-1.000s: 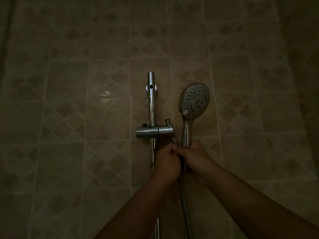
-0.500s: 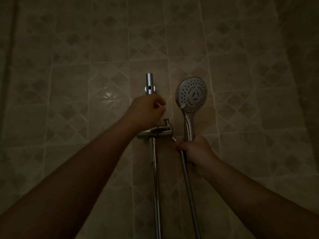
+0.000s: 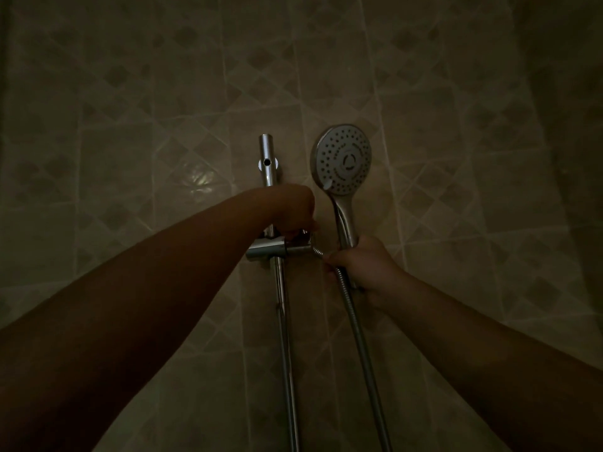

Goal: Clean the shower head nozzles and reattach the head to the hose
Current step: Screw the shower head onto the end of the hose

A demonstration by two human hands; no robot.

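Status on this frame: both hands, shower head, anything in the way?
Left hand grips chrome slider bracket on wall rail. Right hand holds round chrome shower head by its handle, metal hose hanging below. Head not yet in bracket; nothing blocking.

Tiled wall [image 3: 130,223] — chrome rail [image 3: 285,321] mounted

Left arm enters from the lower left of the frame and runs diagonally up to centre, forearm bare and nearly straight. Left hand [image 3: 290,210] sits at centre, knuckles up, fingers curled downward into a closed grip; what they close on is too dark to tell. Right arm enters from the lower right, angled up-left. Right hand [image 3: 367,267] is right of centre, fingers wrapped tight, thumb side facing left.
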